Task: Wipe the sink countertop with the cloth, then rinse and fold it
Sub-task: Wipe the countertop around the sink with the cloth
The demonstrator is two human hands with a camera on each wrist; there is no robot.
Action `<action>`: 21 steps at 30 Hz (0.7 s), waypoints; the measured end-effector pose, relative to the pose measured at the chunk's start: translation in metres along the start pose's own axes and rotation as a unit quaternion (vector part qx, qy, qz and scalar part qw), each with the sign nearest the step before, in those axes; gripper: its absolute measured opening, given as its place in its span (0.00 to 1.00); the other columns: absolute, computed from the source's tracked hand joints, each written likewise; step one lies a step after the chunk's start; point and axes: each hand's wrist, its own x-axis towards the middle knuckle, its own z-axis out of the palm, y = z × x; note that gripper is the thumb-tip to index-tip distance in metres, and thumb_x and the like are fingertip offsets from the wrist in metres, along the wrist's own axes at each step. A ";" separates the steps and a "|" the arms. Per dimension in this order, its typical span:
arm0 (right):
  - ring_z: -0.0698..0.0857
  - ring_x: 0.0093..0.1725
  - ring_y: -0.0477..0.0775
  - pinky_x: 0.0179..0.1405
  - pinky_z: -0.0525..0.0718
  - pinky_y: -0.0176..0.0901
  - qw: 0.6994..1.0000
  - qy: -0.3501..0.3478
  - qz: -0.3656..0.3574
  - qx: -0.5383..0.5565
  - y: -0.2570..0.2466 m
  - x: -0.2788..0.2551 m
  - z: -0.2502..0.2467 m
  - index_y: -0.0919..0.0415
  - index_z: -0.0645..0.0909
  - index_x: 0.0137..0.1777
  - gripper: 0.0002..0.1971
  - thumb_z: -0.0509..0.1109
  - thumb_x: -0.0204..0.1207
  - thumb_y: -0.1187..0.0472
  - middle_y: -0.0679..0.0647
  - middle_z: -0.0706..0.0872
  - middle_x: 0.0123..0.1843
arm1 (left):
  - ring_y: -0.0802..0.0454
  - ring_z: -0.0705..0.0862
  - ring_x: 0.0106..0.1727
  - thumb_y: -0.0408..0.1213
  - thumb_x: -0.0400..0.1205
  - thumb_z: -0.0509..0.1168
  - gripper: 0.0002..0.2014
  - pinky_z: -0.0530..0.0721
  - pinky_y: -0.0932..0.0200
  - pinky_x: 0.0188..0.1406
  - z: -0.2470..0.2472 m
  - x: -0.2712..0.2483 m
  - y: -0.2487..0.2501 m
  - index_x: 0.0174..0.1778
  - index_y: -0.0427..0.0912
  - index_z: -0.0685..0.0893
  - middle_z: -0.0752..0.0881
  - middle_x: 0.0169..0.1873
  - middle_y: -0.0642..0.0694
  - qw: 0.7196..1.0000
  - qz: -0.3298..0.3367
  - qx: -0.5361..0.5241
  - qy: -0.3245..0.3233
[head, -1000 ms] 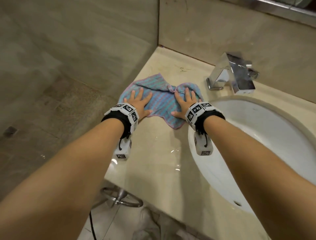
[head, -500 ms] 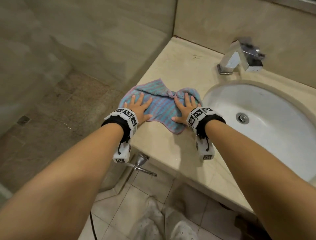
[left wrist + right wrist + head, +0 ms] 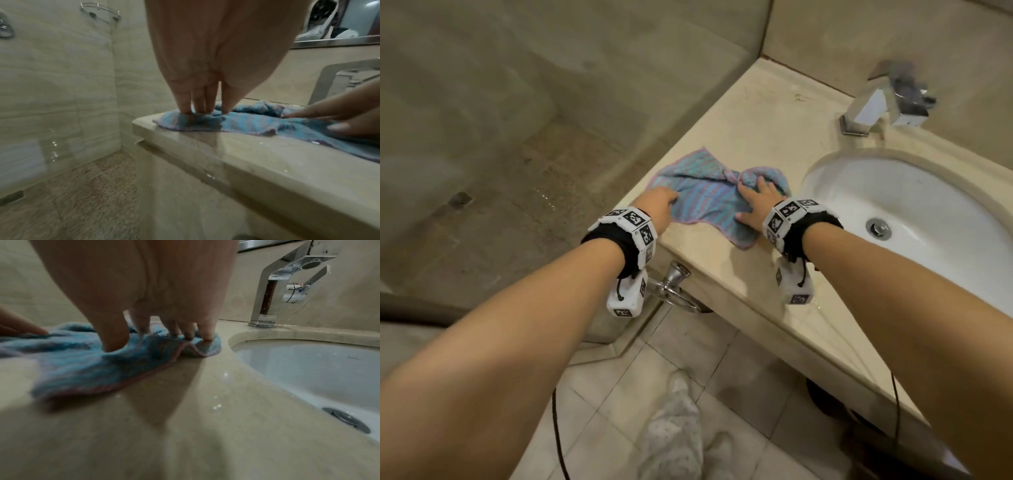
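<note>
A blue cloth (image 3: 709,202) with faint pink stripes and a pink hem lies rumpled on the beige countertop (image 3: 750,137), near its left front corner, just left of the white sink (image 3: 928,205). It is bunched into a fold near its far right part; its near corner points toward the counter's front edge

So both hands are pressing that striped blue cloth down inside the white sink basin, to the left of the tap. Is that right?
Not quite. The cloth is not in the sink basin; it lies on the beige countertop beside the basin, as the head view shows. The rest holds: the left hand and the right hand both press on it, left of the tap.
</note>
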 end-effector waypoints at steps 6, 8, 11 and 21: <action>0.60 0.82 0.62 0.81 0.61 0.52 0.986 0.103 -0.109 0.071 -0.034 -0.017 -0.009 0.56 0.69 0.77 0.23 0.58 0.82 0.61 0.59 0.59 0.84 | 0.37 0.83 0.62 0.23 0.78 0.57 0.20 0.80 0.51 0.62 0.002 -0.022 0.005 0.63 0.38 0.85 0.86 0.61 0.34 0.997 -0.021 -0.045 0.055; 0.66 0.79 0.63 0.77 0.65 0.49 0.981 0.067 -0.172 0.065 -0.050 -0.020 -0.005 0.57 0.72 0.76 0.22 0.57 0.83 0.64 0.62 0.65 0.81 | 0.39 0.83 0.63 0.25 0.80 0.57 0.19 0.79 0.54 0.62 0.003 -0.027 0.008 0.63 0.39 0.85 0.86 0.61 0.35 0.996 -0.023 -0.063 0.059; 0.67 0.78 0.66 0.76 0.66 0.48 0.982 0.001 -0.187 0.018 -0.062 -0.021 0.007 0.54 0.73 0.75 0.22 0.57 0.82 0.65 0.64 0.67 0.78 | 0.41 0.84 0.62 0.25 0.80 0.56 0.18 0.78 0.56 0.62 0.003 -0.029 0.007 0.60 0.39 0.86 0.87 0.60 0.37 0.991 -0.051 -0.106 0.066; 0.56 0.85 0.55 0.84 0.56 0.50 0.981 -0.061 -0.181 0.043 -0.020 -0.053 0.002 0.54 0.82 0.68 0.18 0.61 0.81 0.64 0.48 0.64 0.83 | 0.42 0.79 0.66 0.35 0.80 0.61 0.14 0.78 0.50 0.64 0.008 -0.019 0.025 0.60 0.43 0.83 0.81 0.63 0.42 0.992 0.017 -0.021 0.125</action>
